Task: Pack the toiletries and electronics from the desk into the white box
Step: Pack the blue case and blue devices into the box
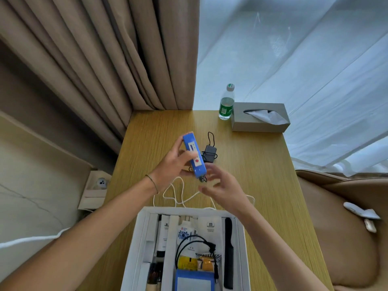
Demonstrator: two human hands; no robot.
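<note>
Blue battery pack (194,155) gripped in left hand (170,171) above desk (262,164), right hand (222,186) open beside it, white box (144,227) below.

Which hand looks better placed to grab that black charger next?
The right hand, probably: it is open and free, just in front of the black charger. The left hand already holds the blue battery pack.

Wooden desk (262,175), yellow-brown grain. Far right corner: clear plastic water bottle (226,102), grey tissue box (260,120). Centre: black power adapter (210,153), white cord (178,196). Near edge: white open box (144,238).
</note>
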